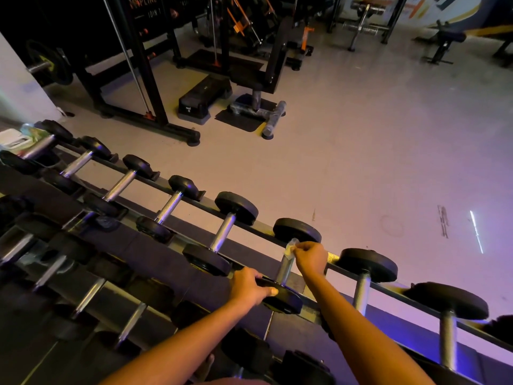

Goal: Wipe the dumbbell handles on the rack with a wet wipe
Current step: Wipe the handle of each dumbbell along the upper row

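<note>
A dumbbell rack [258, 230] runs from upper left to lower right, with several black-headed dumbbells on its top tier. My right hand [311, 258] pinches a small pale wet wipe [291, 247] against the far end of one dumbbell's metal handle [284, 269], just below its far head [297, 230]. My left hand [249, 287] grips the near head [283, 298] of the same dumbbell, thumb across its top.
More dumbbells lie on the lower tiers [91, 295] at left. A wipes pack [16, 138] sits at the rack's far left end. Beyond the rack lie the grey floor [374, 151], a step platform [204, 97], a bench base [259, 107] and a black machine frame [138, 79].
</note>
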